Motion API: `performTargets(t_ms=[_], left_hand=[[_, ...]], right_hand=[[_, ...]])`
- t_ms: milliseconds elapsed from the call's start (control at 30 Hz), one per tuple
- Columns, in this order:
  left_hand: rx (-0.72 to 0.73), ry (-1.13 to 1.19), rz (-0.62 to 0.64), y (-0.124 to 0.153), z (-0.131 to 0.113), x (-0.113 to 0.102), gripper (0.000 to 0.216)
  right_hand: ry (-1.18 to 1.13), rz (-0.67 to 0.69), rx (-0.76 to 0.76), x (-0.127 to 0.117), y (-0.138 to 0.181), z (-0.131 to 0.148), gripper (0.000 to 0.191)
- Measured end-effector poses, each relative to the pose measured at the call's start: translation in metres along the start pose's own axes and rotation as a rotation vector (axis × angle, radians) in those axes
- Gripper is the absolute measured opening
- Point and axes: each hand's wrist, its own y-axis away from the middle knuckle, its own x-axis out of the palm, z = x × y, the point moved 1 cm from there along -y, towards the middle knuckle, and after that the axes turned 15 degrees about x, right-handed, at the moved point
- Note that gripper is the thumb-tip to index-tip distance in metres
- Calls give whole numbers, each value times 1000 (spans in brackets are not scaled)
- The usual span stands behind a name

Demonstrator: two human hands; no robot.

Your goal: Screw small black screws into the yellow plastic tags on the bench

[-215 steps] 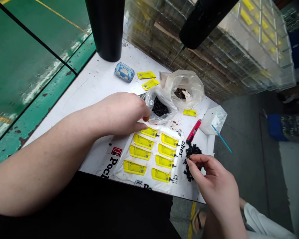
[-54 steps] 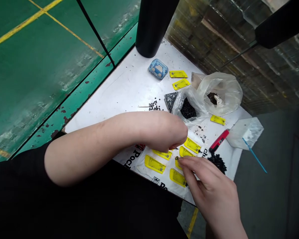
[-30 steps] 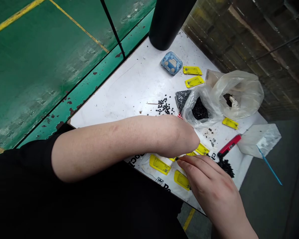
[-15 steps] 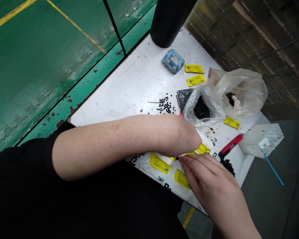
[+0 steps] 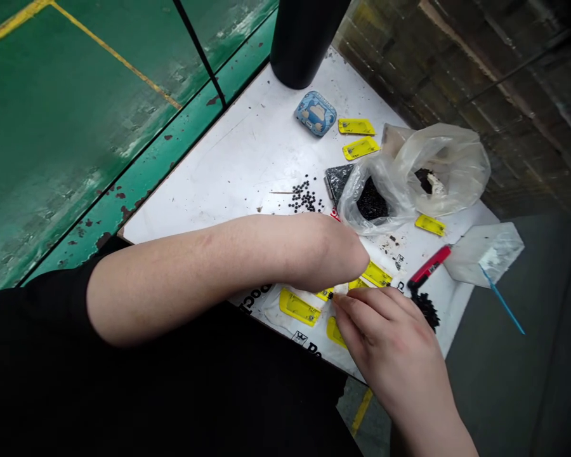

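Note:
Several yellow plastic tags (image 5: 299, 307) lie in rows on a white printed bag at the table's near edge. My left hand (image 5: 335, 254) rests over them, bent at the wrist with its fingers curled under and hidden. My right hand (image 5: 385, 333) comes in from the lower right, fingers pinched together on a tiny black part at a yellow tag right under the left hand. A pile of small black parts (image 5: 427, 308) lies just right of my right hand, below a red tool (image 5: 429, 268).
Two clear bags hold dark bits (image 5: 371, 202) and scraps (image 5: 442, 168). Loose black beads (image 5: 306, 197), spare yellow tags (image 5: 358, 147), a blue patterned case (image 5: 315, 113), a black post (image 5: 302, 38) and a small white bag (image 5: 485, 252) share the white table (image 5: 247, 158). Green floor lies left.
My right hand left the black pile and came to the yellow tags, pinching at one under my left hand. My left hand moved from the bag onto the tags. The view shifted.

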Motion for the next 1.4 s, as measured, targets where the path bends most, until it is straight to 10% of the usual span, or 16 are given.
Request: performTargets(t_ms=[400, 1400], left_hand=[[45, -30, -21, 14, -5, -11, 14], [18, 102, -173, 25, 23, -12, 8]], right_hand=[[4, -131, 478, -11, 63, -62, 23], [-239, -89, 611, -8, 96, -68, 21]])
